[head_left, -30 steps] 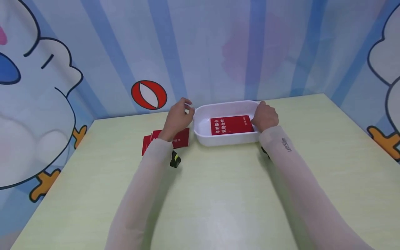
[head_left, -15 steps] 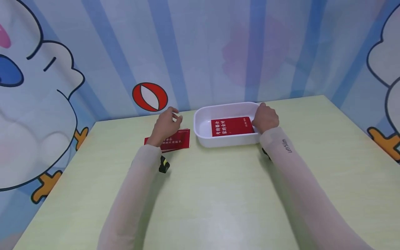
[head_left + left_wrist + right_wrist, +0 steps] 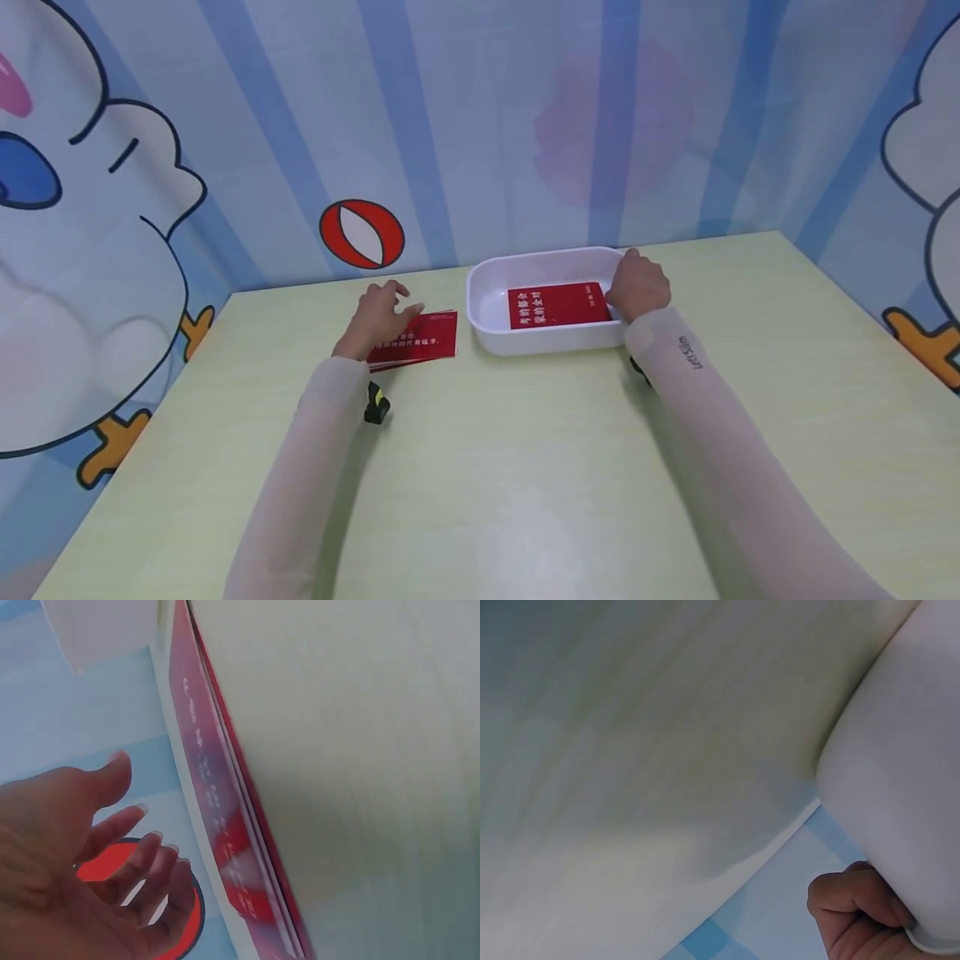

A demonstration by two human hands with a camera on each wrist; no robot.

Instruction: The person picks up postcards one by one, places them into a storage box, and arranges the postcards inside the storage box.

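Note:
A white plastic tray sits at the back of the pale green table, with one red card lying flat inside it. My right hand grips the tray's right rim, fingers curled over the edge. A small stack of red cards lies on the table left of the tray. My left hand hovers just over the stack's left part with fingers spread and relaxed, holding nothing. The stack's edge runs beside the fingers in the left wrist view.
The table is walled at the back and sides by a blue striped cartoon backdrop. A red and white ball print is on the wall behind the stack.
My left hand has moved from the tray's left rim leftward and down to the card stack, opening its fingers. The right hand has stayed on the tray.

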